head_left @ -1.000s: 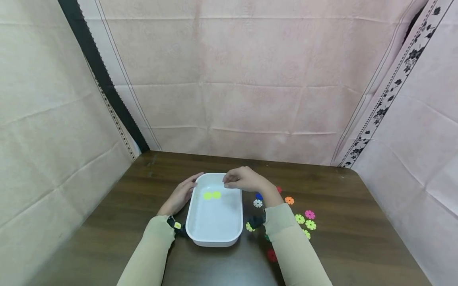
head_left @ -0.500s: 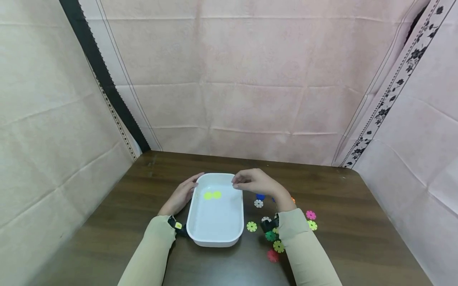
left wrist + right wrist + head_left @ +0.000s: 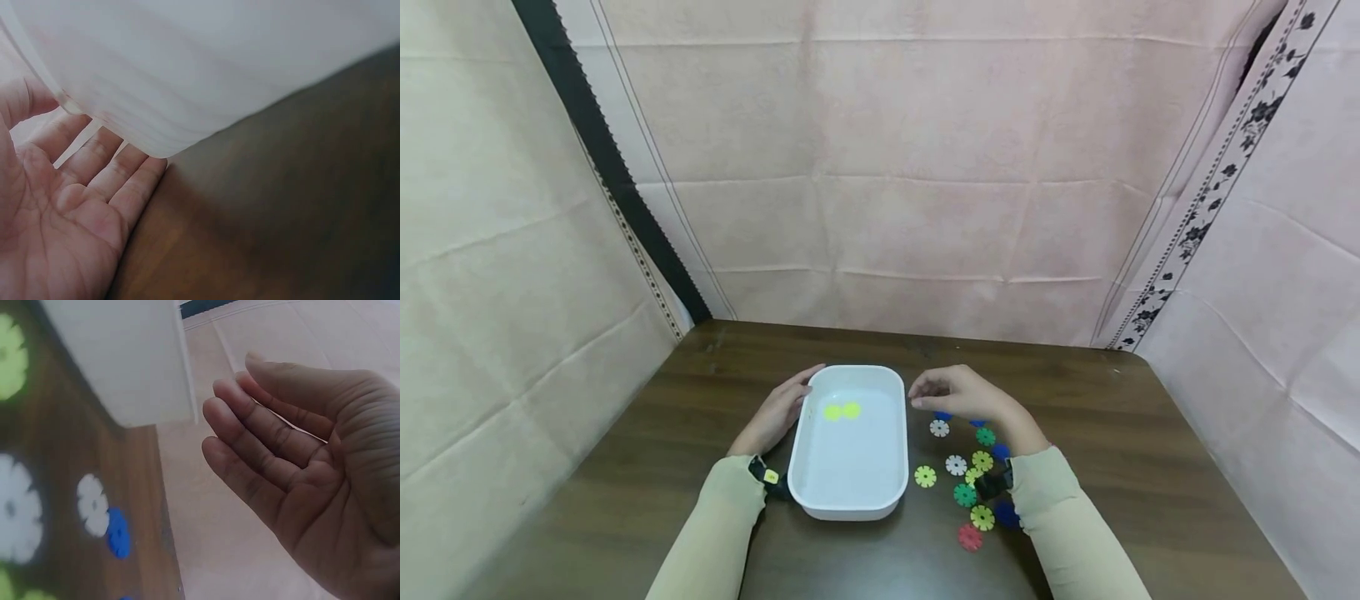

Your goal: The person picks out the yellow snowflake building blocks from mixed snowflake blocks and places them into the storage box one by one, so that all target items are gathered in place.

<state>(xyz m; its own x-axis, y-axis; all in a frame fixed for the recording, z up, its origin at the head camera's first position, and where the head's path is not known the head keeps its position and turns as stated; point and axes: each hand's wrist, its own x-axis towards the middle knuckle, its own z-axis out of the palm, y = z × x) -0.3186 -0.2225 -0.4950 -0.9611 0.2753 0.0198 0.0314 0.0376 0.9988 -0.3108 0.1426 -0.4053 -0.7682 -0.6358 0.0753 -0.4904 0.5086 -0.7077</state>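
Note:
A white rectangular tray (image 3: 848, 467) stands on the table, with two yellow-green pieces (image 3: 852, 410) lying side by side in its far half. My left hand (image 3: 777, 412) rests against the tray's left side, its fingers fairly straight along the outer wall; in the left wrist view the thumb lies near the rim. Just off the tray's far right corner, my right hand (image 3: 966, 393) hovers with loosely bent fingers. The right wrist view shows nothing between those fingers (image 3: 240, 425) and the thumb.
Notched plastic discs lie right of the tray: a white disc (image 3: 939, 428), a green disc (image 3: 965, 495), a red disc (image 3: 970, 537), a blue disc (image 3: 1006, 514) and several yellow-green ones. My right forearm covers part of this area. Cloth walls (image 3: 925, 208) stand behind and beside the table.
My right hand has moved right, from above the tray to beyond its right rim, and more discs show left of the forearm. The left hand has stayed at the tray.

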